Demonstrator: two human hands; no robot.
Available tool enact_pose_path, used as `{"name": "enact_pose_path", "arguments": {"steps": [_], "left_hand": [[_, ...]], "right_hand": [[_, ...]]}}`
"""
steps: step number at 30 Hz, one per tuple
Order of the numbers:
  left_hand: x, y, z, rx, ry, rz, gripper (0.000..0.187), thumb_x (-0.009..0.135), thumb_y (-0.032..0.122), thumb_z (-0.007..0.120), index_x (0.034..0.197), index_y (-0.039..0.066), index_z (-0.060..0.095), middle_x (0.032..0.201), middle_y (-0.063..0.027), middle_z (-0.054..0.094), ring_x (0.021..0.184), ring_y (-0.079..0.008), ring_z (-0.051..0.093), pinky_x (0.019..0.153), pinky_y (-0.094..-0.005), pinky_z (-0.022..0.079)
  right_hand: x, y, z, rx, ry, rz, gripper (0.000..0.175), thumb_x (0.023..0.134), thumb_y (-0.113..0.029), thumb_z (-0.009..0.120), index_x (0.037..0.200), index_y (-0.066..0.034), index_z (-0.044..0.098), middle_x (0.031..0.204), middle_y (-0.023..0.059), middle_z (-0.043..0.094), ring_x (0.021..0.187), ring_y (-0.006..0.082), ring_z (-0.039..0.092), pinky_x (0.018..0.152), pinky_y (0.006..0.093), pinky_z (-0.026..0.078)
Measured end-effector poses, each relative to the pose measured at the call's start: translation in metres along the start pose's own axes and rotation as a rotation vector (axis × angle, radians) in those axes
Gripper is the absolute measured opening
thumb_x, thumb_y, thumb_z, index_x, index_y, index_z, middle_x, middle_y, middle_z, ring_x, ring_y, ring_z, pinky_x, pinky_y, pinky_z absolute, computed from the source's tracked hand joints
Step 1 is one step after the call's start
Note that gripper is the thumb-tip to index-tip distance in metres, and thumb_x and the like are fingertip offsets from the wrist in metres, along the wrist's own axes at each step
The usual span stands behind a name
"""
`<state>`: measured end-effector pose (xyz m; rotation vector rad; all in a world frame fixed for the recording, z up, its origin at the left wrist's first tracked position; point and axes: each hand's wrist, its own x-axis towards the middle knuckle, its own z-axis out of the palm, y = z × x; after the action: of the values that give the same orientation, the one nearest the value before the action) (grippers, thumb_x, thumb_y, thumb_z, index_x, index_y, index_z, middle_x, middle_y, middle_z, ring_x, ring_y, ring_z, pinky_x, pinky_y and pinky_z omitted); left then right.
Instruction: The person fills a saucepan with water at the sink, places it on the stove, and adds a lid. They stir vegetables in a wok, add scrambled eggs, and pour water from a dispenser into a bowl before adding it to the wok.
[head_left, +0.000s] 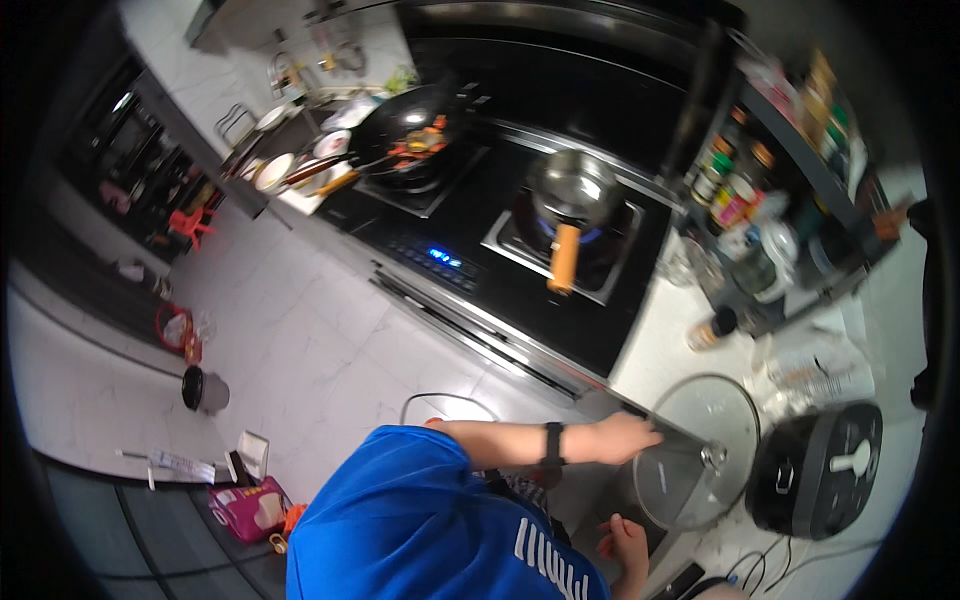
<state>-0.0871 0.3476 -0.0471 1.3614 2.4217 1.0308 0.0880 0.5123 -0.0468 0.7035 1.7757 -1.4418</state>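
Note:
My left hand (619, 439), with a black band on the wrist, reaches across to the rim of a large glass lid (694, 420). Its fingertips meet or overlap the rim; whether they grip it is unclear. The lid lies at the counter's edge with its round knob up. Lower down, my right hand (626, 544) hangs near the lid's lower rim, fingers loosely bent and apart, nothing seen in it. A steel saucepan (574, 184) with a wooden handle sits on the right burner, where a blue flame shows. On the left burner, a black wok (397, 139) holds orange and red food pieces.
A black rice cooker (814, 472) stands right of the lid, with cables below it. Beside the cooktop are a dark-capped jar (711, 330) and a rack (810, 150) of bottles. Several bowls and plates (276, 172) are left of the wok. A bin (206, 390) stands on the floor.

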Motion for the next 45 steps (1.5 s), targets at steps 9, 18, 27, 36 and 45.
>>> {"name": "enact_pose_path", "arguments": {"steps": [9,18,27,36,45], "left_hand": [[-0.427,-0.089,-0.151,0.158,0.078,-1.052,0.033,0.077,0.01,0.057,0.109,0.009,0.059,0.097,-0.0157,0.062,0.09,-0.0333,0.059,0.075,-0.0416,0.048],[-0.68,-0.144,-0.292,0.122,0.501,-1.447,0.029,0.078,0.009,0.052,0.107,0.008,0.06,0.097,-0.0183,0.061,0.091,-0.0345,0.058,0.078,-0.0419,0.048],[-0.755,-0.325,-0.503,0.265,0.921,-1.388,0.031,0.078,0.006,0.057,0.108,0.007,0.052,0.102,-0.0188,0.056,0.092,-0.0346,0.056,0.077,-0.0408,0.048],[-0.818,-0.529,-0.681,0.518,0.984,-1.331,0.052,0.078,0.021,0.064,0.121,0.006,0.038,0.108,-0.0213,0.054,0.093,-0.0376,0.057,0.075,-0.0453,0.048],[-0.837,-0.685,-0.743,0.555,0.792,-1.28,0.053,0.074,0.042,0.064,0.111,0.008,0.048,0.088,-0.0157,0.064,0.081,-0.0329,0.063,0.069,-0.0434,0.05]], "right_hand": [[0.085,-0.172,0.281,-0.601,-0.297,-0.308,0.031,0.089,-0.027,0.052,0.085,0.003,0.06,0.055,0.0071,0.057,0.044,0.0118,0.05,0.043,0.0254,0.04],[0.11,-0.305,0.537,-0.792,-0.574,-0.643,0.025,0.085,-0.026,0.058,0.09,-0.002,0.062,0.059,0.0079,0.061,0.049,0.0141,0.056,0.046,0.0276,0.042],[0.225,-0.398,0.648,-0.889,-0.415,-0.475,0.029,0.085,-0.029,0.057,0.089,-0.0002,0.06,0.061,0.0082,0.06,0.053,0.0147,0.059,0.048,0.0273,0.045],[0.262,-0.414,0.698,-0.685,-0.073,-0.277,0.027,0.085,-0.025,0.059,0.092,0.0018,0.06,0.059,0.0102,0.061,0.049,0.0154,0.059,0.046,0.0273,0.046],[0.206,-0.417,0.777,-0.52,0.182,-0.051,0.025,0.086,-0.021,0.056,0.09,0.0037,0.058,0.059,0.0105,0.061,0.049,0.0156,0.058,0.047,0.0283,0.046]]}}
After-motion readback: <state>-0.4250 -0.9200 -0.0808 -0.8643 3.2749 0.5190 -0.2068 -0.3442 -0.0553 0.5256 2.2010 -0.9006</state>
